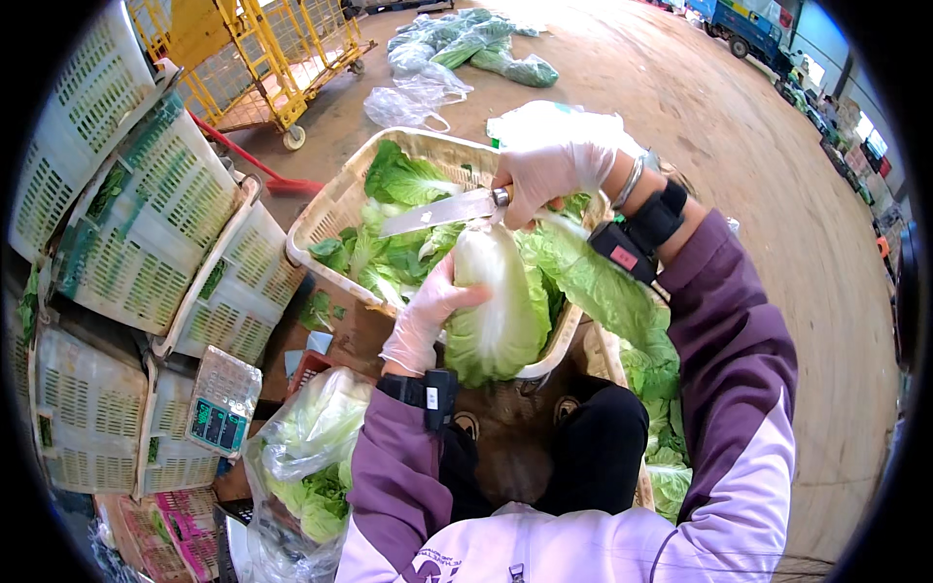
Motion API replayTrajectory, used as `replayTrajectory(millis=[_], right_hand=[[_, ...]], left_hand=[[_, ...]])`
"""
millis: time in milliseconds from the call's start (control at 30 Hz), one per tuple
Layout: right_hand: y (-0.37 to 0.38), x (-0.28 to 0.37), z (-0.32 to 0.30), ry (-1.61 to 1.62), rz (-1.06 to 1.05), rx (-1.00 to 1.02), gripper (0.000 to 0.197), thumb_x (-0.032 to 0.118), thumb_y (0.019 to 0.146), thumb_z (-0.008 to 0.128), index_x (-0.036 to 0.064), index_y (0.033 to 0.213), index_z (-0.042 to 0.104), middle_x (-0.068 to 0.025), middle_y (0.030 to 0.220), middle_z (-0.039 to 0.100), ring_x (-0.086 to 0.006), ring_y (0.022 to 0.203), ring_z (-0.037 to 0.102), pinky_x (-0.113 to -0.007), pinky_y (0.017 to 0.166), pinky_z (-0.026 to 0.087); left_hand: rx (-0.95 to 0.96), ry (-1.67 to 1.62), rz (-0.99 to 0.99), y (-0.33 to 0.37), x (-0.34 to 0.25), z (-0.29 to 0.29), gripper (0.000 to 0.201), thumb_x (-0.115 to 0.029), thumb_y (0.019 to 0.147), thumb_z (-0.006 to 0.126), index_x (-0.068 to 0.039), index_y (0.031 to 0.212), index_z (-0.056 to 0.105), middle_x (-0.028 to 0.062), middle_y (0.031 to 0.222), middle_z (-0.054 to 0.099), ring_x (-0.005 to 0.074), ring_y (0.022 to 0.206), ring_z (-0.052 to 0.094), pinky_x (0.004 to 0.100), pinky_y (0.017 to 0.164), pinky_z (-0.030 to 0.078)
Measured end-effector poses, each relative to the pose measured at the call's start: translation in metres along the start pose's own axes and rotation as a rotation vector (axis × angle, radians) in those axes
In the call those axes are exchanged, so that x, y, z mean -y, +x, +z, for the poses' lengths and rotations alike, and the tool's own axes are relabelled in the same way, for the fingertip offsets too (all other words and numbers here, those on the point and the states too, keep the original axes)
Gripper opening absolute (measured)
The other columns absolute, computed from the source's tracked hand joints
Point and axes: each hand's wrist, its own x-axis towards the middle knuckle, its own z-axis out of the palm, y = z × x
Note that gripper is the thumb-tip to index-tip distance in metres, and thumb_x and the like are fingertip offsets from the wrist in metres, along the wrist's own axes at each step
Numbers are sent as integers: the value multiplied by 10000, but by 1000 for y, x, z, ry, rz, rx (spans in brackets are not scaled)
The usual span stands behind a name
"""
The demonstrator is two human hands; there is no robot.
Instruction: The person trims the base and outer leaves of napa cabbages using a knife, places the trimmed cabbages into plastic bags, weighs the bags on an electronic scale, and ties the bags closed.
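Observation:
A pale head of napa cabbage [501,311] is in my gloved left hand [431,313], its white stem end up and its leafy end toward me. My gloved right hand [559,175] is closed round the handle of a knife [442,211], whose wide blade points left, just above the stem end. A long loose cabbage leaf [607,277] hangs below my right hand; whether the fingers also hold it I cannot tell. Under both hands stands a cream plastic crate [330,267] with green trimmed leaves [413,180] in it.
Stacked slatted crates [160,214] rise on the left, beside a digital scale [224,400]. Bagged cabbages [326,437] lie near my left forearm, and more cabbages [666,437] by my right leg. Farther off are a yellow cage trolley [258,58] and bagged greens [466,44] on the floor.

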Motion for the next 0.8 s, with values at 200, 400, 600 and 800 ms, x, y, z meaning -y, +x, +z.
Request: replayTrajectory(millis=[200, 400, 600, 800], right_hand=[[16, 0, -10, -126, -106, -404, 314, 381, 705, 686, 100, 844, 702, -30, 574, 608, -133, 491, 569, -278, 492, 461], [77, -20, 24, -159, -313, -780, 489, 443, 734, 677, 43, 1015, 655, -69, 711, 647, -147, 568, 582, -289, 543, 488], [66, -33, 51, 828, -243, -11, 393, 338, 749, 725, 81, 1007, 577, -9, 683, 545, -64, 519, 484, -210, 421, 361], [51, -48, 56, 858, -48, -207, 308, 250, 716, 749, 121, 941, 582, 17, 724, 538, -52, 462, 451, -202, 321, 264]], left_hand=[[-311, -313, 8, -31, -4, 15, 747, -531, 795, 601, -23, 1308, 408, 125, 1169, 568, 220, 1011, 590, 343, 883, 481], [-200, -576, 73, -13, 0, 0, 806, -685, 818, 425, -70, 1336, 382, 166, 1216, 530, 271, 1043, 568, 407, 884, 489], [14, -684, 154, -7, 3, 0, 825, -689, 819, 418, -46, 1333, 358, 155, 1203, 517, 239, 1063, 537, 374, 878, 481], [-316, -205, 16, 12, 4, -30, 698, -592, 899, 379, -17, 1292, 417, 89, 1176, 550, 163, 1031, 547, 305, 876, 461]])
